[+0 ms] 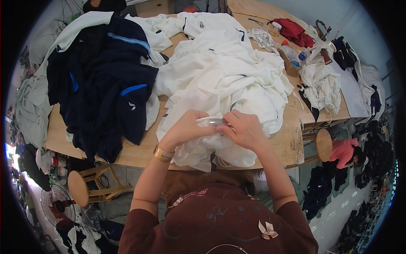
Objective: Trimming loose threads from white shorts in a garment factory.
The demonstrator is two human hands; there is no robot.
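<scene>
My left hand (190,127) pinches the edge of a white garment (196,153) near the front of the table. Close beside it, my right hand (246,130) has its fingers closed on the same edge, the fingertips nearly meeting the left ones. Between them the edge forms a pale, curved band; whether something small is also in the right fingers is hidden. Part of the cloth hangs over the table's front edge. Behind my hands spreads a large heap of white garments (190,70) with a few dark trims. To the left lies a pile of navy garments (99,89) with blue stripes.
The wooden table (287,146) has a curved-looking front edge. At right sit a bundle of white cloth (321,82), a red cloth (292,31) and small bottles. Wooden stools (78,188) stand below, with a fan (57,205) at left. Another person (344,150) is at lower right.
</scene>
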